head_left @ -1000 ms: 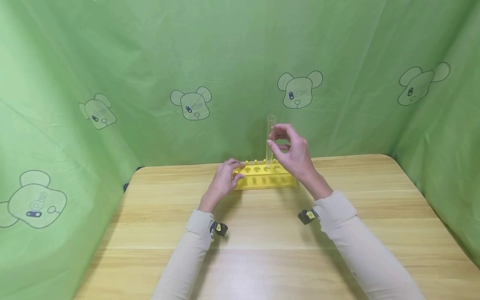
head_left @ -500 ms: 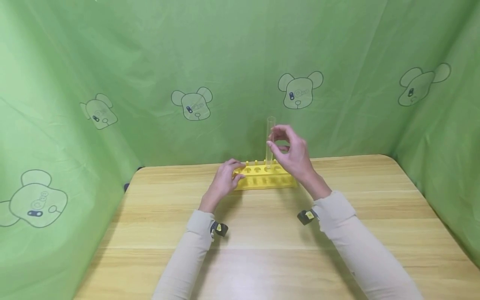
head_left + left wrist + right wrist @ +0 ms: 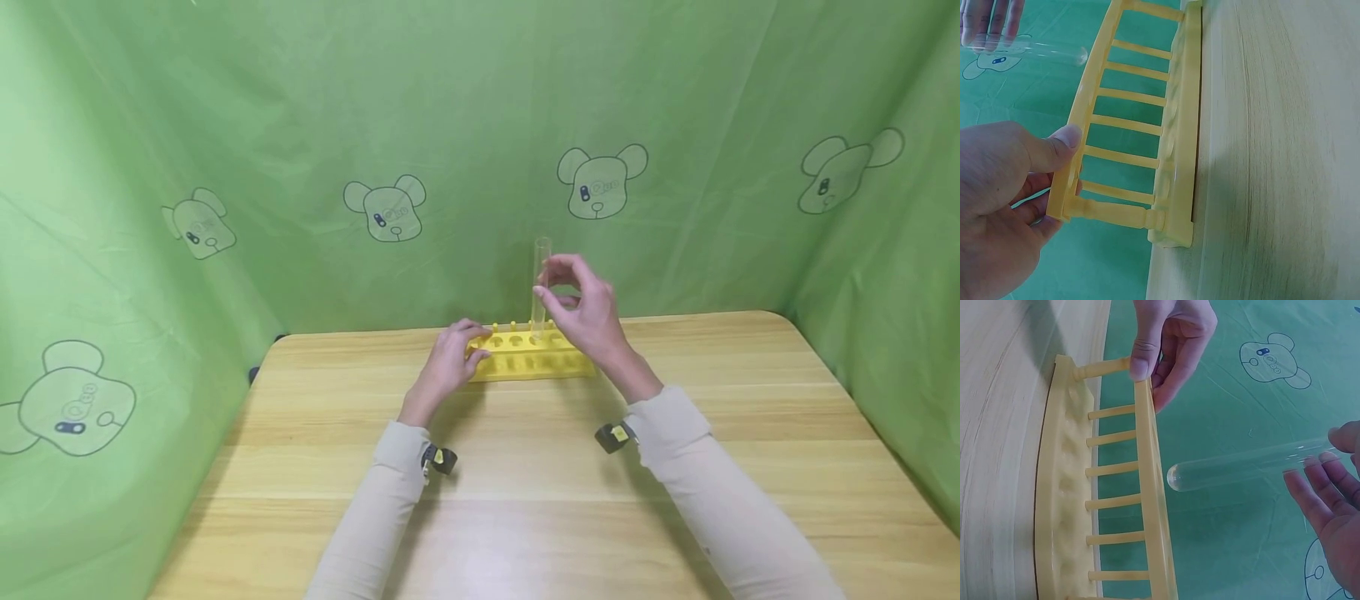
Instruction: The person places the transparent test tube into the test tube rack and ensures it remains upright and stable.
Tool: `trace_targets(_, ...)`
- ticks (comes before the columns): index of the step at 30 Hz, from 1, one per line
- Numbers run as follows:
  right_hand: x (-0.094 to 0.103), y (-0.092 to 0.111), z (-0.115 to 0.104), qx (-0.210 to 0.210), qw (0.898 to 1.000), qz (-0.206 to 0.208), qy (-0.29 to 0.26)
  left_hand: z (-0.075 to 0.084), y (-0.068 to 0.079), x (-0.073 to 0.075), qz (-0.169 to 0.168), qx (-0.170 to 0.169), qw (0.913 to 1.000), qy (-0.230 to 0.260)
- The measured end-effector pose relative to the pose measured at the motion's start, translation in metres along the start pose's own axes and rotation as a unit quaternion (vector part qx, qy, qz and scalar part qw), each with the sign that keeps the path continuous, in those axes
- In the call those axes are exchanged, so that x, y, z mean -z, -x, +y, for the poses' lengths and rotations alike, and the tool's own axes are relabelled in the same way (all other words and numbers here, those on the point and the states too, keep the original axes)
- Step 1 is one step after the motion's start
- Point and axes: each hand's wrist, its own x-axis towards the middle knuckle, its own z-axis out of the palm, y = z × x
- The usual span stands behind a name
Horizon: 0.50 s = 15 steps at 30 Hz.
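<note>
Near the back edge of the table stands a yellow test tube rack (image 3: pixel 525 364) with a row of holes along its top. My left hand (image 3: pixel 450 358) grips the left end of its top bar, thumb in front and fingers behind. A clear test tube (image 3: pixel 539 287) is pinched upright between the thumb and fingers of my right hand (image 3: pixel 588 308). In the right wrist view the rounded bottom of the test tube (image 3: pixel 1210 473) hangs just above the top bar of the rack (image 3: pixel 1152 487), apart from it. No other tube shows in the rack.
The rack rests on a wood-grain table (image 3: pixel 510 467). Close behind the table hangs a green curtain (image 3: pixel 465 108) with bear-head drawings, and it also encloses both sides. A small black camera sits on each wrist.
Both hands keep nearly the same places. The test tube stays held above the rack, with at most a very slight shift downward in the view.
</note>
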Motion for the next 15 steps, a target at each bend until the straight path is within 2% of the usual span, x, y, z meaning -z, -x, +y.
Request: trace_targets(15, -0.0044, 0.0017, 0.0041, -0.003, 1.0, 0.002, 0.008, -0.0007, -0.0001, 0.0005, 0.002, -0.004, 1.0, 0.0)
